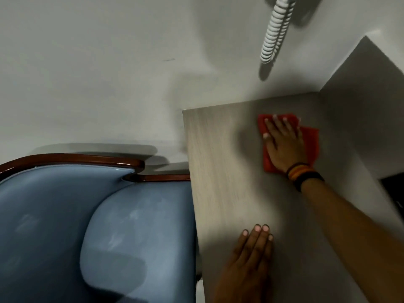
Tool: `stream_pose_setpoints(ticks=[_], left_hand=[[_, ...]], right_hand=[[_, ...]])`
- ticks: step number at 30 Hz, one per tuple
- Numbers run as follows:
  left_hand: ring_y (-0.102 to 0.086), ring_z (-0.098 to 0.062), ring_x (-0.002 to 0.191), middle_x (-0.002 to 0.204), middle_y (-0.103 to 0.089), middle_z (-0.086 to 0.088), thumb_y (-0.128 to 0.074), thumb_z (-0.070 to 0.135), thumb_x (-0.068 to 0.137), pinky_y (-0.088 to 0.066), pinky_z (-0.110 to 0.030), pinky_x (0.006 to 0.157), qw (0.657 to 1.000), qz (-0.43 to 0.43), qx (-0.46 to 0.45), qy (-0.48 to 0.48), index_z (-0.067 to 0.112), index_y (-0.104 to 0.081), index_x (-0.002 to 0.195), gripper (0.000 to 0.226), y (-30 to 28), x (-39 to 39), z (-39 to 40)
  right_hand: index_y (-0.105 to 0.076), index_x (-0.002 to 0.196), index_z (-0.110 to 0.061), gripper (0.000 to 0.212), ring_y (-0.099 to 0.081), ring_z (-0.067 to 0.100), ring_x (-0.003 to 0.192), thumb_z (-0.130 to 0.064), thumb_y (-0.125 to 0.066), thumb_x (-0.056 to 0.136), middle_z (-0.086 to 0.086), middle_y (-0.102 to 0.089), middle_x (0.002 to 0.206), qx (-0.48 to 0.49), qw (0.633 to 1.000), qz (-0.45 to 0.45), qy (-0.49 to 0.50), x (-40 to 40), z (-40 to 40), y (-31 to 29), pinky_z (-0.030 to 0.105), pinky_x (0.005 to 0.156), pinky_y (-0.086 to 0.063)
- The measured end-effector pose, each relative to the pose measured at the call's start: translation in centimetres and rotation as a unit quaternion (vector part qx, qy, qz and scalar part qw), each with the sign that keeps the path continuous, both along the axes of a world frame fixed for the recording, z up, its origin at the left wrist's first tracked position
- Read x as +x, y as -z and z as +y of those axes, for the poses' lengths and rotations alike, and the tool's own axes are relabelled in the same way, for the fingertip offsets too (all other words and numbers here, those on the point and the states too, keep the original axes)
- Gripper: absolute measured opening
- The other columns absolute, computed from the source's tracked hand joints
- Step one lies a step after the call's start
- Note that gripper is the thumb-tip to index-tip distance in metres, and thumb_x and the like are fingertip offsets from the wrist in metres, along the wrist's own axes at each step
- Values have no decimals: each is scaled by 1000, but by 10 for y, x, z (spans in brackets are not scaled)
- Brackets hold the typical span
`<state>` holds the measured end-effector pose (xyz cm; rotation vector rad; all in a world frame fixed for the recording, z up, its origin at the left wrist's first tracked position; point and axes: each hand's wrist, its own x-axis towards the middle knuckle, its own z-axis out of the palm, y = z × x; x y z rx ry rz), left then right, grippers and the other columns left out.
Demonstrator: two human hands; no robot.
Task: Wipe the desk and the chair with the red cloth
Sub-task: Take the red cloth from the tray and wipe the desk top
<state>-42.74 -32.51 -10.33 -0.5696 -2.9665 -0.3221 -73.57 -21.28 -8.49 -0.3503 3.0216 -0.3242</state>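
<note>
Left hand (251,259): nearest the camera, flat on the desk (223,171), fingers extended and close together, holding nothing. Right hand (284,143): palm down on the red cloth (311,138), fingers spread wide, pressing it to the desk's far right area; banded wristbands (302,173) at the wrist. Chair (109,226): blue upholstery, dark wood trim, just left of the desk. Coiled cord (275,31): white, against the wall.

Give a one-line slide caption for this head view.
Right hand presses red cloth flat on desk; left hand braces nearby.
</note>
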Motion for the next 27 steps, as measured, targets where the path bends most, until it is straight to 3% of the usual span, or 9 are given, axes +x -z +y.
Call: stream_pose_setpoints(ticks=[2, 5, 10, 13, 15, 19, 21, 24, 27], left_hand=[[-49, -21, 149, 158, -55, -5, -58, 32, 93, -48, -37, 118, 1000, 1, -1, -6, 14, -59, 149, 59, 1, 0, 1], [-44, -22, 152, 162, -49, -6, -54, 36, 91, -44, -37, 120, 1000, -28, -6, -9, 12, -53, 153, 67, -1, 1, -2], [-23, -23, 162, 173, -28, -8, -52, 28, 97, -33, -42, 128, 997, -52, 58, -20, 9, -35, 162, 70, 2, 8, 1], [-13, -20, 164, 175, -19, -6, -48, 24, 100, -28, -45, 130, 993, -67, 100, -15, 10, -28, 165, 69, 3, 11, 1], [-15, -23, 164, 175, -20, -8, -49, 19, 100, -29, -48, 129, 990, -44, 135, -22, 8, -30, 164, 68, -2, 10, 2], [-12, -24, 165, 175, -22, -8, -40, 20, 104, -11, -44, 135, 963, 36, 229, -136, 9, -30, 165, 63, -31, -57, 0], [-8, -24, 165, 175, -19, -11, -35, 26, 109, -6, -42, 136, 962, 15, 187, -200, 7, -26, 165, 60, -40, -127, -5], [1, -25, 165, 177, -5, -13, -26, 38, 113, 1, -46, 135, 952, -103, 110, -265, 6, -8, 167, 66, -33, -204, -6], [-9, -28, 165, 176, -14, -14, -29, 39, 109, -3, -50, 134, 950, -73, 62, -296, 5, -13, 167, 69, -14, -224, -5]], right_hand=[[-24, 162, -29, 58, -16, 27, 160, -40, -31, 105, -4, -19, 173, 1, 1000, 10, 14, -19, -34, -3, 57, 129, -12], [-25, 162, -30, 59, -19, 27, 159, -38, -33, 104, -4, -23, 172, 5, 994, 22, -107, 13, -84, -3, 57, 128, -16], [-17, 163, -35, 57, -4, 16, 162, -48, -23, 108, -8, -12, 173, -31, 968, -37, -247, 79, -46, -9, 48, 131, -3], [-18, 163, -31, 66, -5, 16, 162, -59, -16, 103, -2, -12, 174, -131, 984, -43, -117, 77, 7, -16, 43, 131, 2], [-17, 164, -21, 73, -4, 19, 162, -58, -15, 101, 4, -10, 174, -120, 992, -33, -8, 79, 39, -13, 48, 132, 2], [-19, 164, -12, 74, -6, 23, 162, -52, -15, 102, 8, -12, 174, -33, 999, 1, -24, 84, 47, 4, 52, 131, 0], [-21, 163, -11, 75, -8, 22, 162, -53, -12, 101, 8, -13, 173, -43, 999, 3, -18, 81, 45, 8, 51, 131, -3], [-23, 163, -10, 80, -11, 20, 161, -56, -8, 99, 7, -18, 173, -56, 998, 21, -6, 76, 51, 13, 48, 132, -4], [-26, 162, -8, 80, -16, 21, 161, -56, -12, 99, 9, -22, 171, -68, 997, 34, -9, 75, 52, 20, 47, 132, -6]])
